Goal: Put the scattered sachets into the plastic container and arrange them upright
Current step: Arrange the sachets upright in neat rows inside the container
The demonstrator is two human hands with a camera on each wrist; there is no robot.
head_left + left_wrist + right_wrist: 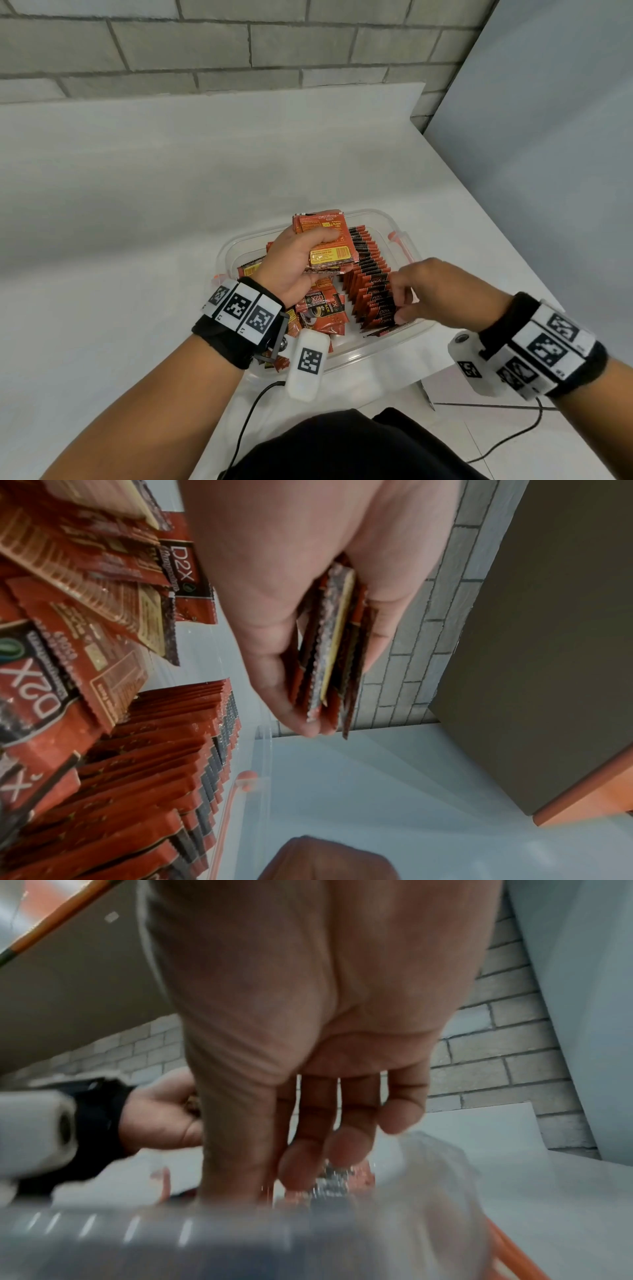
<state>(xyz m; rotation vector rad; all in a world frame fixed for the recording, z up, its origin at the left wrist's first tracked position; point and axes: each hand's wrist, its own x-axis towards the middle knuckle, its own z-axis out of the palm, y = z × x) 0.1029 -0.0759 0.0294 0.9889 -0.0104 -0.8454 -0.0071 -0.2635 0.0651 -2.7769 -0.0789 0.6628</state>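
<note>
Over the clear plastic container (407, 226) near the table's right edge, our left hand (294, 263) clamps a sachet stack (325, 240) while our right hand (435, 294), fingers loosely spread, steadies the upright row (370, 274), best kept tight.

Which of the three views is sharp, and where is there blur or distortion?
Head view: mostly sharp, sachet print readable on the stack in the left hand, wall lines bent by the wide lens. Left wrist view: near sachets soft but lettering legible. Right wrist view: most blurred; container rim smeared across the foreground, right hand fairly clear.
</note>
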